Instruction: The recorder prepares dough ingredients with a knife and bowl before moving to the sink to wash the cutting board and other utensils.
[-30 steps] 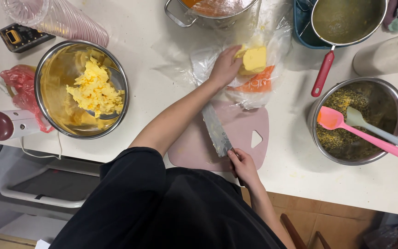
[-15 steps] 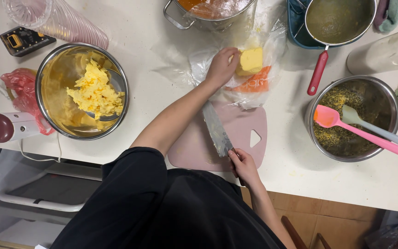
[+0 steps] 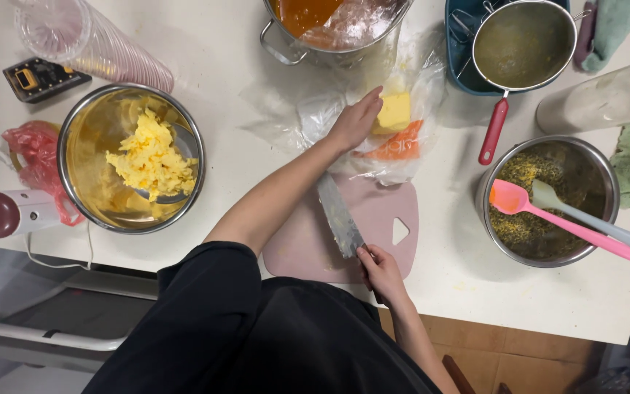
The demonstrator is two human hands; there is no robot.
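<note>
Nearest the person, the right hand [image 3: 382, 271] is wrapped around the handle of a knife [image 3: 340, 216], whose blade lies flat across the pink board [image 3: 395, 211], tip pointing away from the body. Just beyond the board's far edge, the left hand [image 3: 357, 120] reaches into a clear bag [image 3: 308, 109], fingers loosely curled against a yellow block [image 3: 394, 111] with an orange piece [image 3: 397, 146] beside it; whether it actually grips the block cannot be told.

To do this well, the block should likely be lifted clear of the plastic and set squarely on the board before the blade moves, fingertips tucked back.

Left of the board sits a steel bowl [image 3: 82, 211] of yellow crumbles. Right of the board, another bowl [image 3: 607, 175] holds a pink spatula [image 3: 519, 201]. Beyond the bag stand a pot [image 3: 286, 51] and a strainer [image 3: 496, 128].
</note>
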